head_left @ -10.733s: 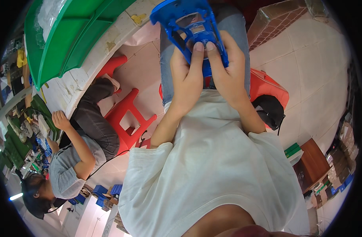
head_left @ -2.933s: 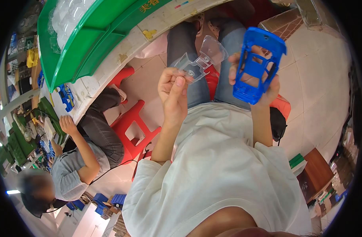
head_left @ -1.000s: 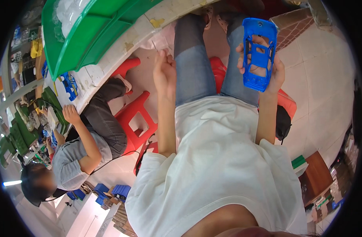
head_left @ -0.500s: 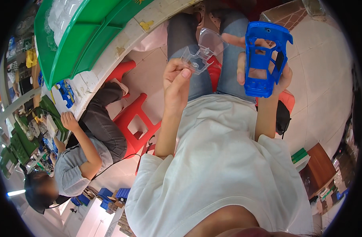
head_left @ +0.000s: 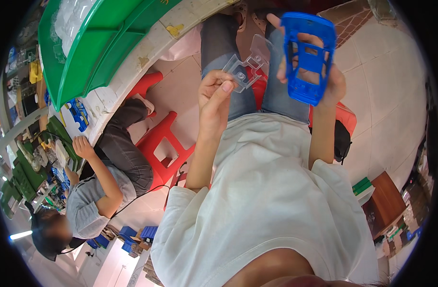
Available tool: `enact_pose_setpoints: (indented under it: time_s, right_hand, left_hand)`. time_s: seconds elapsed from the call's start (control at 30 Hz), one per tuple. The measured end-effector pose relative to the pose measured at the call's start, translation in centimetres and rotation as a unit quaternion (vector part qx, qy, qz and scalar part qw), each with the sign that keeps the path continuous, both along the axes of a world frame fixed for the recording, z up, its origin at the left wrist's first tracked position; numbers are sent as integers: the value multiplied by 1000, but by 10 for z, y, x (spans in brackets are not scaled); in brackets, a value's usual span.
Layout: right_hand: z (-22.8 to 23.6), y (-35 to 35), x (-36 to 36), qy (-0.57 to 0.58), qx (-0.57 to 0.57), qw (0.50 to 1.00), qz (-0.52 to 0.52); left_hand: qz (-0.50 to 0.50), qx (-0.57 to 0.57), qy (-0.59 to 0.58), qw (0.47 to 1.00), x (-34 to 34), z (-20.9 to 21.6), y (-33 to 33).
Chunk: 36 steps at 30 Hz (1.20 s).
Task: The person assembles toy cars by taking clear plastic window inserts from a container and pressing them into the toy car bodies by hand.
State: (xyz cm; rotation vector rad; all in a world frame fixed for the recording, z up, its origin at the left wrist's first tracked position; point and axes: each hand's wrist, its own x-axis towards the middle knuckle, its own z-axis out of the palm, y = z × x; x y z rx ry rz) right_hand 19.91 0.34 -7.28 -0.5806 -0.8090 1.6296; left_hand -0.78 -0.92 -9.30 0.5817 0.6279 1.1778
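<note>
A clear plastic window piece, moulded with two small round screw posts, is pinched at its near end between the thumb and fingers of my left hand. Off to its right, my right hand grips a blue plastic toy car body shell from behind and below. Open window and roof gaps in the shell let fingers show through. The two parts are held apart above my knees, with the shell slightly tilted. Most of my right palm is hidden behind the shell.
On the left, a green bin holding clear plastic parts stands on the white table. Another blue car shell lies near a seated co-worker. A red stool stands on the tiled floor.
My right hand has shifted the blue shell left and away from my body, turning it somewhat. The clear piece in my left hand has tilted slightly and moved a little right.
</note>
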Motion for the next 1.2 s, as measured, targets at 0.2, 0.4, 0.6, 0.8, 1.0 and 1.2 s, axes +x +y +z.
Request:
enact_pose_setpoints:
  time_s: [0.2,0.4,0.6,0.8,1.0,1.2]
  right_hand:
    - [-11,-4,16,-6,-18,998,62]
    - [-5,7,18,40,25,999,18]
    - [-4,-1,10,-3,-34,995,98]
    - [-9,9,7,115,29,992,47]
    - [-17,3,8,43,-9,996,82]
    - [-22,1,15,184,-26,975,122]
  left_hand:
    - [7,-25,5,1000,-3,-1,1]
    - [9,-14,6,1000,-3,-2,0]
    - [3,-25,-8,1000,-3,-2,-1]
    - [-2,-21,0,1000,-4,-2,2]
    - [-18,-46,-41,998,-5,1,1]
    - [11,-36,78,996,2,10,4]
